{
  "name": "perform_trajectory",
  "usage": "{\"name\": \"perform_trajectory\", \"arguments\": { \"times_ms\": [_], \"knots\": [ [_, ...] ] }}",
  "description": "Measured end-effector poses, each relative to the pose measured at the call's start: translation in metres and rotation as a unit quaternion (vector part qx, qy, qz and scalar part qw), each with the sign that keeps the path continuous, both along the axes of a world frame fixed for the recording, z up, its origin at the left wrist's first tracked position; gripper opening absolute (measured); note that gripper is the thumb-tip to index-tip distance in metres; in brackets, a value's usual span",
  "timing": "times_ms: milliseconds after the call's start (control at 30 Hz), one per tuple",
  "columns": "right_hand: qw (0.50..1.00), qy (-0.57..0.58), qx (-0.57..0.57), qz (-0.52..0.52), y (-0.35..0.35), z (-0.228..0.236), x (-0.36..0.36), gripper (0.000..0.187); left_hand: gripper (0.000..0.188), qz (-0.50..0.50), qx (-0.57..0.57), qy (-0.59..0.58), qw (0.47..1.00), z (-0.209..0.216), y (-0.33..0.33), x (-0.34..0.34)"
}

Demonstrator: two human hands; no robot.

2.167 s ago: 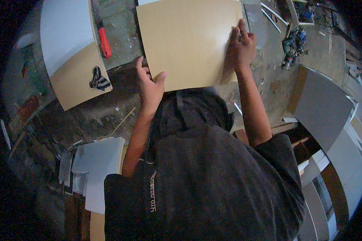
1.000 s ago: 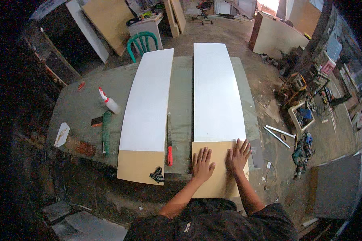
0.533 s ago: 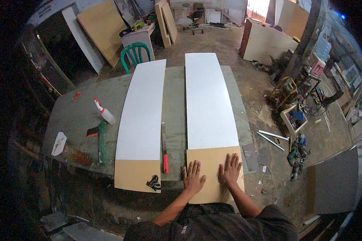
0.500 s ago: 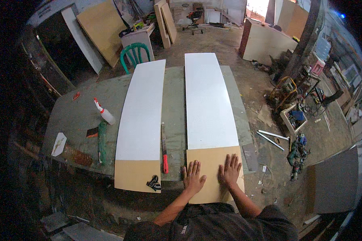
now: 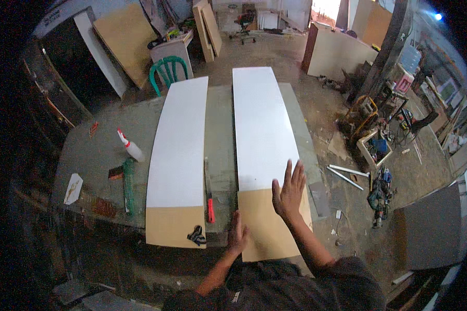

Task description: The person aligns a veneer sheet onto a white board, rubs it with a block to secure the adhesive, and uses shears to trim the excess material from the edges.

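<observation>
Two long boards lie side by side on a grey-green worktable [image 5: 223,129], each white over most of its length and bare tan at the near end. On the right board [image 5: 264,129], my right hand [image 5: 289,193] is open with fingers stretched out, over the line where white meets tan; whether it touches cannot be told. My left hand [image 5: 237,234] is turned edge-on at that board's left edge, fingers straight and holding nothing. The left board [image 5: 177,145] carries a small crumpled black strip [image 5: 196,236] on its tan end. Between the boards lies a red-handled blade tool [image 5: 210,207].
A white spray bottle with a red head [image 5: 132,149] stands on the table's left part, near a green strip [image 5: 128,186]. Beyond the table is a green plastic chair [image 5: 168,71]. Tools and a crate [image 5: 374,149] crowd the floor at the right.
My right hand has slid forward from the tan end to the white edge. My left hand has moved left and turned on its side at the board's edge. The view has shifted slightly.
</observation>
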State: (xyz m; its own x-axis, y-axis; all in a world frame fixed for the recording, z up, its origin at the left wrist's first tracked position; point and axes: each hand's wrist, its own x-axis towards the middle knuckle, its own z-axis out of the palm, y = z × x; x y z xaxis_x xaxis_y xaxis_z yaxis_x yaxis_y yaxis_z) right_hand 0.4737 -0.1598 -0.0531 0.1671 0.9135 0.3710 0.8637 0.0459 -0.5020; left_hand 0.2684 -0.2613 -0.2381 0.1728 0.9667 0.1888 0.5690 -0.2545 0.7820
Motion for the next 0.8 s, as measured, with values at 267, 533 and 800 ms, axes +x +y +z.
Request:
{"name": "perform_trajectory", "arguments": {
  "times_ms": [267,533,800],
  "knots": [
    [0.972,-0.105,-0.169,0.125,-0.032,-0.138,-0.065,0.079,0.074,0.014,-0.037,-0.013,0.999,-0.002,0.009,-0.01],
    [0.985,-0.04,-0.1,0.132,0.0,-0.102,-0.079,0.079,0.073,-0.014,-0.061,-0.046,0.997,-0.019,0.004,-0.006],
    [0.985,-0.047,-0.128,0.103,-0.003,-0.148,-0.083,0.081,0.087,-0.045,0.081,0.09,0.992,-0.028,-0.003,-0.007]
  ]
}}
